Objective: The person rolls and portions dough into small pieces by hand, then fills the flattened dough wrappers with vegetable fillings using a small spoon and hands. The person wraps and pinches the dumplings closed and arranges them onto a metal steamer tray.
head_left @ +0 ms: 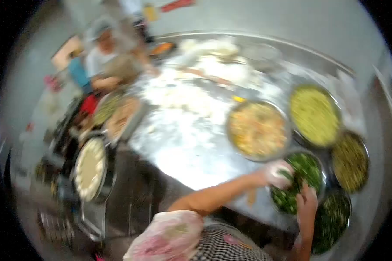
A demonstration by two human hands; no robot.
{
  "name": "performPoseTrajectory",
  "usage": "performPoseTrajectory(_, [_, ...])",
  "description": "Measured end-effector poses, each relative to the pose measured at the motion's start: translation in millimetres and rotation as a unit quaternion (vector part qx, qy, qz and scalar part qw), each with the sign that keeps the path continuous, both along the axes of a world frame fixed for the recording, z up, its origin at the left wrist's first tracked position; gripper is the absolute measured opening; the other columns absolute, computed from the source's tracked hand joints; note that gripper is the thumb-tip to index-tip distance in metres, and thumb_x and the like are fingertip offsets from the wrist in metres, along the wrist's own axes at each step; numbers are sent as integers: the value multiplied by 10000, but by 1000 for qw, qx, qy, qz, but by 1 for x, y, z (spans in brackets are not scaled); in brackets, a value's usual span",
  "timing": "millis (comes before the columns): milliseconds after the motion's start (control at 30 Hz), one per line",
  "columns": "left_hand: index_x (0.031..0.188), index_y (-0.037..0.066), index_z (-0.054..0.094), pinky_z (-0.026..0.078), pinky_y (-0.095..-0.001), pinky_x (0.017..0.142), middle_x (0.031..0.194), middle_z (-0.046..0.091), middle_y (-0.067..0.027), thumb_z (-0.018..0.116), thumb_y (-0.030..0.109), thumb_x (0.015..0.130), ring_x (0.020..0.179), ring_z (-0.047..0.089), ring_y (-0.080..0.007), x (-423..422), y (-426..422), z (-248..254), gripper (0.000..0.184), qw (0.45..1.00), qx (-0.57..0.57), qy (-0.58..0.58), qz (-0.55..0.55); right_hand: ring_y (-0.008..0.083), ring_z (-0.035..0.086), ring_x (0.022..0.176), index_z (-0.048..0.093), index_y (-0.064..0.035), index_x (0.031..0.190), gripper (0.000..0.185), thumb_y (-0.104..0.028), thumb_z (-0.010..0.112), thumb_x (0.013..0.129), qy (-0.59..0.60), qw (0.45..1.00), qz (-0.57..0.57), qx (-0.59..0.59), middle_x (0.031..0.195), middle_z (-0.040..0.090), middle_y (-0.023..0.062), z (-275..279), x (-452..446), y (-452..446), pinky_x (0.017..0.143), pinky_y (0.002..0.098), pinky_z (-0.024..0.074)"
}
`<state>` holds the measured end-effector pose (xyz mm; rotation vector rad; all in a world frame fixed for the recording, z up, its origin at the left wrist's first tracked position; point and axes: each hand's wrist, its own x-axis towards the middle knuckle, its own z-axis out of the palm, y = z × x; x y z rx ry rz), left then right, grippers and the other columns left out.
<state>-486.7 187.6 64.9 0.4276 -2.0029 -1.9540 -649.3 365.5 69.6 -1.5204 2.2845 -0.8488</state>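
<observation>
My left hand (273, 173) is cupped over the left rim of a metal bowl of chopped greens (307, 167). In it lies a white, dough-like piece (279, 174) with a bit of green on top. My right hand (307, 198) reaches into the same bowl from below, fingers pressed together at the greens; what they hold is too blurred to tell. Just above stands a bowl of orange-and-yellow shredded filling (259, 130).
Bowls of yellow-green filling (314, 115), brownish-green filling (350, 162) and dark greens (333, 224) stand at right. White dough pieces (183, 98) lie on the floured metal table (178, 152). A co-worker (104, 56) is at upper left, near a round pan (90, 169).
</observation>
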Motion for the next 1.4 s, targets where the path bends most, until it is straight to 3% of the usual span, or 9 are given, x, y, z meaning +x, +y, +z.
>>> performPoseTrajectory(133, [1084,74,564,431,-341,925,1117,542,-80,728,250,757,1055,516,-203,32,-2,-19,406,977,59,181,91,152,545,806,510,87,1180,367,-119,510,876,-465,884,-48,-4,984,582,104,33,73,-62,724,298,443])
performPoseTrajectory(400, [1088,63,588,447,-317,868,1069,567,-82,743,207,741,997,544,-192,135,-4,3,407,954,-74,224,187,157,521,810,565,76,1024,244,-53,489,831,-365,929,28,-62,929,546,87,33,158,-93,706,263,420])
performPoseTrajectory(500, [1145,58,573,449,-320,875,1086,566,-85,738,214,749,1003,545,-189,186,-6,5,457,942,-59,220,245,148,511,761,572,58,1037,249,-19,492,814,-120,965,196,-124,872,531,76,42,198,-109,664,253,413])
performPoseTrajectory(667, [1246,90,520,428,-305,914,1106,563,-92,737,249,757,1043,532,-198,288,-6,5,558,922,94,166,336,163,500,773,571,59,1078,264,-63,535,848,-50,952,292,-81,881,524,93,49,300,-143,691,253,405])
performPoseTrajectory(767, [1332,84,423,441,-300,900,1107,563,-95,758,248,736,1031,545,-211,348,-15,-11,703,919,-30,162,358,163,493,750,566,69,983,209,-50,571,811,-14,896,415,-156,838,532,99,38,339,-178,658,261,397])
performPoseTrajectory(967, [1407,40,272,434,-317,927,1163,532,-112,773,175,720,1038,545,-195,456,-6,-4,861,915,-18,210,345,125,503,709,599,8,941,190,-19,604,753,-131,917,375,45,792,566,57,75,449,-197,637,256,424])
performPoseTrajectory(1200, [1313,21,440,435,-284,888,1128,548,-86,684,193,818,1001,538,-154,492,-3,-2,577,884,51,150,440,117,515,713,583,-10,982,202,-60,603,788,-69,880,466,58,824,559,45,77,510,-201,651,244,444])
performPoseTrajectory(1267, [1334,-11,388,411,-296,925,1181,531,-102,756,187,742,1031,539,-181,503,-4,-11,726,891,-117,115,423,114,519,711,588,-6,969,194,-51,589,780,-56,876,472,89,794,562,48,86,513,-206,649,250,442])
performPoseTrajectory(1400, [1413,-41,176,370,-297,980,1256,507,-175,825,270,638,1144,506,-224,526,-2,22,1057,916,3,119,382,127,517,681,592,-4,968,202,-40,574,770,-173,860,464,119,763,551,66,90,515,-224,638,273,437])
